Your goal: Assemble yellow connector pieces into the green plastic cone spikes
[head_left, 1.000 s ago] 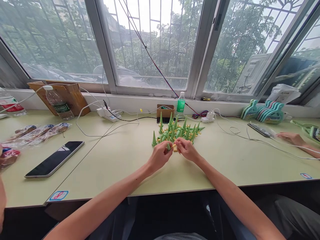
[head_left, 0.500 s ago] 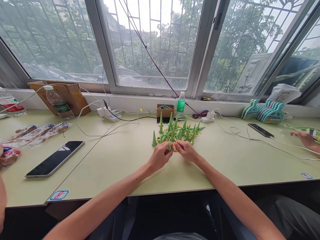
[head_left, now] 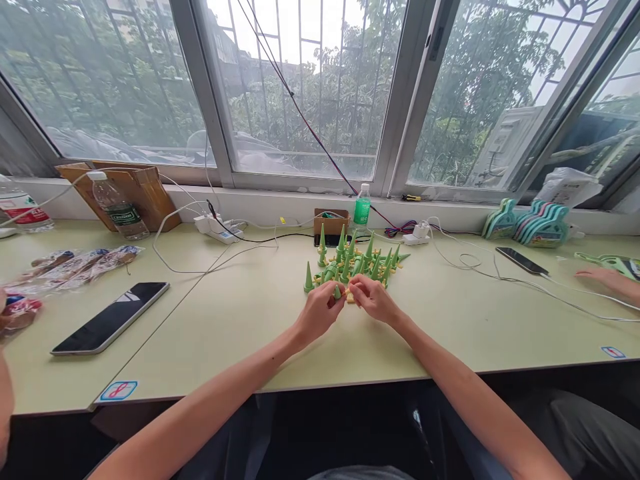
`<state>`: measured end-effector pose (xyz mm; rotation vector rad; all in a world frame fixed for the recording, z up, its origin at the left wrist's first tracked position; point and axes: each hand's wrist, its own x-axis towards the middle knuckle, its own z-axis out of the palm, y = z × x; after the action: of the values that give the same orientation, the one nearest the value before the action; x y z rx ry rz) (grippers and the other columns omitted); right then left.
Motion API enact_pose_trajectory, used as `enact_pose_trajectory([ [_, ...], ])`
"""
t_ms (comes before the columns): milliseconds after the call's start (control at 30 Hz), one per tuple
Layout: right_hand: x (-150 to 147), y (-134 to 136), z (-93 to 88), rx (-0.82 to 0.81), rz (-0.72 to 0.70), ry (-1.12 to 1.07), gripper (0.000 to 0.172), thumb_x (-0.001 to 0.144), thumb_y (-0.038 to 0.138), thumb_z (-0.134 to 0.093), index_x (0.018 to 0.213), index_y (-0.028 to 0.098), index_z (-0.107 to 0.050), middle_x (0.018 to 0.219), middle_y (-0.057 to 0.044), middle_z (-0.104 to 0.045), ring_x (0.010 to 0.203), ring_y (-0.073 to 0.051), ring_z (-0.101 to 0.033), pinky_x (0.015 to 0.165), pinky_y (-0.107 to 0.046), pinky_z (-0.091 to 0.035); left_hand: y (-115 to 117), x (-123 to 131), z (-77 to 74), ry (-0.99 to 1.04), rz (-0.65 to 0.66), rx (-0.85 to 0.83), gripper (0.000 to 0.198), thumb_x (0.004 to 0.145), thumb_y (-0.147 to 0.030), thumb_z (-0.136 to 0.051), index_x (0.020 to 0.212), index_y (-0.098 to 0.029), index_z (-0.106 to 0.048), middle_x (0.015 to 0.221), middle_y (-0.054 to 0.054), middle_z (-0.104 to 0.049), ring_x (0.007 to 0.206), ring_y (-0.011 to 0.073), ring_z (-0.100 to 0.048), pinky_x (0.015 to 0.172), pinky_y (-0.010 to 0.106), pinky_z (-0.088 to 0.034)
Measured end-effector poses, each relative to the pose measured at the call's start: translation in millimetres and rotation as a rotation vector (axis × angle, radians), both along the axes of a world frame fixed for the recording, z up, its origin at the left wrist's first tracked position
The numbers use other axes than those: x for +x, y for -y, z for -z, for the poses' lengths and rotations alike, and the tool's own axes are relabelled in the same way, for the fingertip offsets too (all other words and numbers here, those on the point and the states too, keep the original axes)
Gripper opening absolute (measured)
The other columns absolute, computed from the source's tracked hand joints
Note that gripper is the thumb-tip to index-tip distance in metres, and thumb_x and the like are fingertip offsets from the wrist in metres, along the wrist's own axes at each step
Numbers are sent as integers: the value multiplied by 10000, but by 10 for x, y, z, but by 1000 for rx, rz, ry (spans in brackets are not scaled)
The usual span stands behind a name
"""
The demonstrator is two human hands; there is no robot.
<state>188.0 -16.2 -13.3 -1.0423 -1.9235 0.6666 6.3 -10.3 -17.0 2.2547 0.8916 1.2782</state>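
Note:
My left hand (head_left: 321,308) is closed around a green cone-shaped plastic spike (head_left: 337,293), whose pointed end shows between the fingers. Close against it, my right hand (head_left: 373,299) pinches a small yellow piece (head_left: 349,292) at the spike's other end; the fingers hide most of it. A yellow part (head_left: 351,299) shows just under the fingertips. Right behind both hands is a cluster of similar green spikes (head_left: 369,247) with yellow fittings, some upright and others lying down. One spike (head_left: 309,277) stands upright at the cluster's left edge.
A green-labelled bottle (head_left: 362,208) and a small cardboard box (head_left: 331,223) stand behind the cluster. White cables (head_left: 470,263) cross the table on both sides. Phones lie left (head_left: 111,319) and right (head_left: 521,260). Another person's hand (head_left: 605,279) rests at the far right, near green packaged items.
My right fingers have lifted and opened slightly from the left hand, exposing the yellow piece. The other person's hand at the right has shifted and lies flatter.

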Motion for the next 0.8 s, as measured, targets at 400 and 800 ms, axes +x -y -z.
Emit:
enact_pose_trajectory([
  [400,-2,-22,39,53,39,113,471,961,495,-339,609,186,-383,554,38,-333,521,-97,-288,509,-247,-245,16,-1,29,-83,26,38,85,881,-224,-522,813,-187,-556,681,-28,-527,472,64,-410,478,203,-371],
  [800,-15,19,-7,-12,-32,7,278,956,442,-403,888,191,-500,572,39,-521,493,-102,-443,527,-224,-353,-2,-3,20,-15,-18,3,44,868,-201,-532,836,-188,-558,742,-17,-571,476,57,-444,482,199,-387],
])
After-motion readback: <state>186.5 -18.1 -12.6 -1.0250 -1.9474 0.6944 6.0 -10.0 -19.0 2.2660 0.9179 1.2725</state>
